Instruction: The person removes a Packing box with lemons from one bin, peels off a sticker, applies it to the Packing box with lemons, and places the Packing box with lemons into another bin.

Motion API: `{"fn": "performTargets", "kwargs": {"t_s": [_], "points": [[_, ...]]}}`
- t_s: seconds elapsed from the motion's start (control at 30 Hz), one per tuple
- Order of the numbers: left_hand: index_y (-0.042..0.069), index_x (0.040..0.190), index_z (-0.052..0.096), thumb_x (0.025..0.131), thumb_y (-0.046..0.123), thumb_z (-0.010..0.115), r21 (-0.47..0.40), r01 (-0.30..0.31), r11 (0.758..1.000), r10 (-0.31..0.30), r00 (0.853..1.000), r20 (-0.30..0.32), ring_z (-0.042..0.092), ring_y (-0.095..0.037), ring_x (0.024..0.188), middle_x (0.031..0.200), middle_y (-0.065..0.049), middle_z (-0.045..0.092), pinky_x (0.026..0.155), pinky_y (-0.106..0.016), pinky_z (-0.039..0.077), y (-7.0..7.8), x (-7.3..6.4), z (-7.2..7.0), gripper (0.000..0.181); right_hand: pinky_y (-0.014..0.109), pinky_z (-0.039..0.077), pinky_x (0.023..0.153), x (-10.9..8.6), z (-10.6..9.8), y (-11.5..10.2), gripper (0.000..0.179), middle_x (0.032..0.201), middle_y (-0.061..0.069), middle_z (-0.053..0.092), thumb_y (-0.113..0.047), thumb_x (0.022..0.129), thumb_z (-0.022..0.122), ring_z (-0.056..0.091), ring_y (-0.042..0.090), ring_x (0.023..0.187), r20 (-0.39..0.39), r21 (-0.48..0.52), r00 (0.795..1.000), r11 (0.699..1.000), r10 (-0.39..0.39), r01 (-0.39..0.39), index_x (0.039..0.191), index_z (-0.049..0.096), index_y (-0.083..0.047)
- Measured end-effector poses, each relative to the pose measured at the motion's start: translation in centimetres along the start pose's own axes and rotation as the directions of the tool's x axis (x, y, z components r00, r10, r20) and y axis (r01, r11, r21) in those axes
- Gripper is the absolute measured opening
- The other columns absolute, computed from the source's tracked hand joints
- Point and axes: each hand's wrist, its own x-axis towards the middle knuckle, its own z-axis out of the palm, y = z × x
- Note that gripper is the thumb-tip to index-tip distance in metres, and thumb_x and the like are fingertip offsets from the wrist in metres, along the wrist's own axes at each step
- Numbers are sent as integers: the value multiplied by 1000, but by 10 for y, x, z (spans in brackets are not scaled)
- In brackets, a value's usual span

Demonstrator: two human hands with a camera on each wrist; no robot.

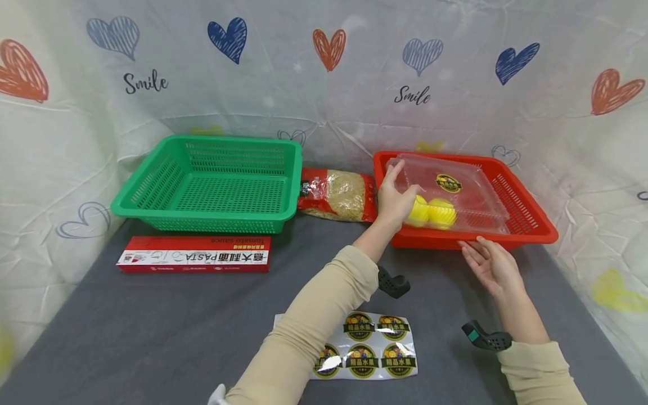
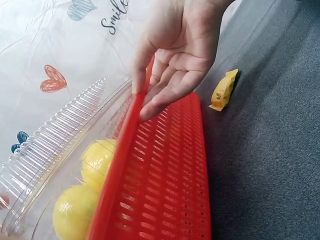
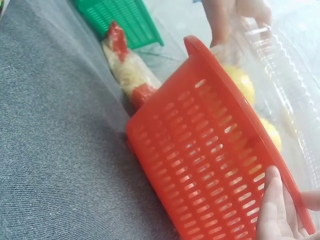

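A clear plastic box (image 1: 468,211) with a round fruit label on its lid sits tilted in the red basket (image 1: 539,228). Round yellow fruits (image 2: 76,210) show through its wall. My left hand (image 1: 396,197) holds the box by its left end, thumb over the lid; some of its fingers are hidden in the head view. At the basket's front side, my right hand (image 1: 493,264) grips the rim. In the left wrist view its thumb lies over the rim and its fingers reach down the outer wall.
Left of the basket lies a red-ended bag of pasta (image 1: 344,194), beside a green basket (image 1: 233,222). A pasta box (image 1: 194,256) lies in front of that. Nearer me is a sheet of round labels (image 1: 363,343). A small yellow packet (image 2: 224,91) lies on the grey table.
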Motion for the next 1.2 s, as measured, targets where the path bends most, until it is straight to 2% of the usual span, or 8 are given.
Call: {"fn": "performTargets", "kwargs": {"t_s": [0.23,0.33,0.5,0.6,0.87,1.2], "points": [[21,134,47,83,5,62,14,46,999,-45,999,-25,27,-16,133,147,2,27,86,-22,46,-14,3,4,56,32,49,83,1,1,1,14,92,9,65,-15,90,57,66,24,85,-18,-24,1000,1000,-4,4,102,54,-9],[20,134,47,83,6,63,41,37,998,-36,999,-33,26,-17,133,148,0,27,85,-22,47,-21,4,4,55,32,50,82,2,1,2,14,92,9,64,-15,90,56,66,24,86,-7,-26,1000,1000,-8,8,103,54,-8],[15,135,47,84,8,63,100,0,995,3,1000,-20,25,-19,134,148,-4,27,98,-26,38,-26,6,5,54,32,51,80,2,1,3,13,93,10,63,-14,92,54,66,25,86,8,-26,1000,1000,-16,16,102,55,-7],[12,136,45,84,9,62,136,-19,991,19,1000,2,25,-21,134,148,-7,25,103,-30,32,-27,6,5,54,32,51,80,1,1,3,13,93,10,63,-14,91,54,66,25,87,13,-28,1000,999,-22,22,101,55,-6],[13,137,43,87,13,61,234,3,972,-8,1000,24,25,-20,134,148,-5,26,105,-32,28,-26,7,9,54,32,51,81,0,2,3,17,93,9,64,-13,90,56,66,25,87,2,-39,999,999,-32,32,106,52,-8],[20,138,41,87,20,62,278,30,960,-46,998,51,25,-18,135,148,3,26,104,-33,29,-20,3,8,55,32,52,78,-1,1,1,13,91,10,64,-14,91,55,66,25,87,-3,-33,1000,999,-18,18,102,54,-7]]}}
